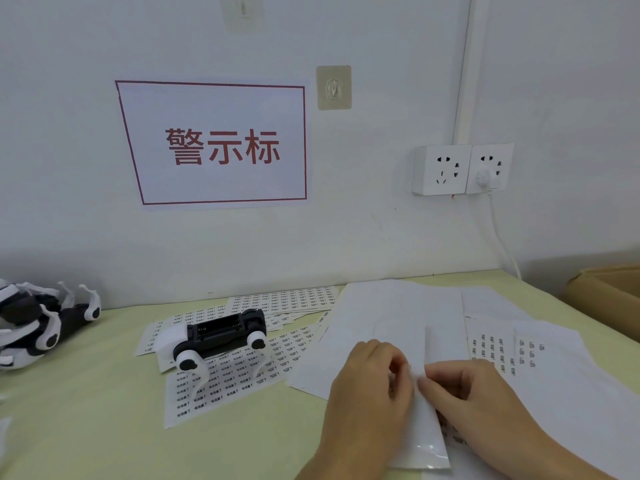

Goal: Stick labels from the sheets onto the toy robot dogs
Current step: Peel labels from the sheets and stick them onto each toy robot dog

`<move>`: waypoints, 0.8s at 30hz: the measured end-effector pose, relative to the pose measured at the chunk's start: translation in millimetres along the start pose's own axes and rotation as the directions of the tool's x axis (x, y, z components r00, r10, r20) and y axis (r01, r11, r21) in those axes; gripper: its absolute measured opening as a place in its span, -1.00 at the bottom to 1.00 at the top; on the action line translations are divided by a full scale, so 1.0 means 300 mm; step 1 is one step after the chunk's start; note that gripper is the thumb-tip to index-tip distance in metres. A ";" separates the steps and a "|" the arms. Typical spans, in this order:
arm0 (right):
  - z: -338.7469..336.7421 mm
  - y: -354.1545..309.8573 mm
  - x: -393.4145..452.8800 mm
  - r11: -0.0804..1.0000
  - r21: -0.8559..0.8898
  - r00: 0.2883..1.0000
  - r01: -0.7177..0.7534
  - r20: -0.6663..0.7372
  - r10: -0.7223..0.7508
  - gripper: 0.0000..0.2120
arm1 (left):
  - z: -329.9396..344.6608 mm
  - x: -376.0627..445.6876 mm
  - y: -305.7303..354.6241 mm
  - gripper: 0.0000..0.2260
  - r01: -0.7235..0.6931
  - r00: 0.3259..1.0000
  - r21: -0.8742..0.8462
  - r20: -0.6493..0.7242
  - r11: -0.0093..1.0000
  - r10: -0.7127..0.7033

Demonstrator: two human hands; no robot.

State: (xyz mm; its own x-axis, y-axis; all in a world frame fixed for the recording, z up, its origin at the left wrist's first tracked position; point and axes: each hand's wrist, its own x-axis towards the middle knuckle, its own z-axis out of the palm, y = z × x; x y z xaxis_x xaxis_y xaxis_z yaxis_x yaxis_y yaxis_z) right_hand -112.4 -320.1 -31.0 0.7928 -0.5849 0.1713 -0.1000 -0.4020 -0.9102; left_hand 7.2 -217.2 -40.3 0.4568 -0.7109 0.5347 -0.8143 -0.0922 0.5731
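At far left a heap of toy robot dogs (pixel 41 320) waits; 1 toy robot dog (pixel 221 337) lies belly-up left of centre on the printed label sheets (pixel 242 372). Lower right, the left hand (pixel 369 393) and right hand (pixel 474 396) pinch a glossy sheet (pixel 420 434) together. Peel slowly, lifting only 1 label's corner.

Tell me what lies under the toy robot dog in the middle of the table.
The toy robot dog lies belly-up on overlapping label sheets printed with rows of small labels. The labels directly beneath its body are covered and cannot be seen.
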 end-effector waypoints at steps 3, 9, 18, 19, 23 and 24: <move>0.000 0.007 0.003 1.000 0.019 1.000 -0.012 0.007 0.011 -0.72 | -0.006 0.010 -0.003 -0.94 0.081 0.996 -0.188 -0.030 0.979 -0.088; 0.003 -0.002 0.001 0.997 0.071 1.000 -0.018 0.007 0.018 -0.74 | -0.013 0.009 -0.003 -0.94 0.141 0.988 -0.308 -0.015 0.941 -0.153; 0.006 -0.008 0.001 0.999 0.049 0.999 -0.017 -0.026 0.018 -0.66 | -0.019 0.010 0.000 -0.94 0.090 0.996 -0.248 0.024 0.965 -0.087; 0.006 -0.010 -0.001 0.999 0.049 1.000 -0.019 -0.023 0.020 -0.68 | -0.021 0.013 -0.001 -0.93 0.114 0.993 -0.275 0.033 0.955 -0.110; 0.006 -0.024 -0.007 0.998 0.058 1.000 -0.018 -0.018 0.019 -0.72 | -0.031 0.020 -0.001 -0.90 0.226 0.974 -0.373 0.084 0.900 -0.210; 0.007 -0.026 -0.007 0.998 0.059 1.000 -0.023 -0.019 0.024 -0.71 | -0.032 0.021 0.000 -0.89 0.249 0.969 -0.386 0.098 0.888 -0.228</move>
State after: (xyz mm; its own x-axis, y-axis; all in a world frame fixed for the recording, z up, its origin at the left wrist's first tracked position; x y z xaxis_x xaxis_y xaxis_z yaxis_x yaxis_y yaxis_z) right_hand -112.1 -314.2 -24.9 0.7788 -0.6076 0.1560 -0.0827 -0.3458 -0.9346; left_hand 13.7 -215.0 -30.9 0.5931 -0.7361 0.3260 -0.4717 0.0104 0.8817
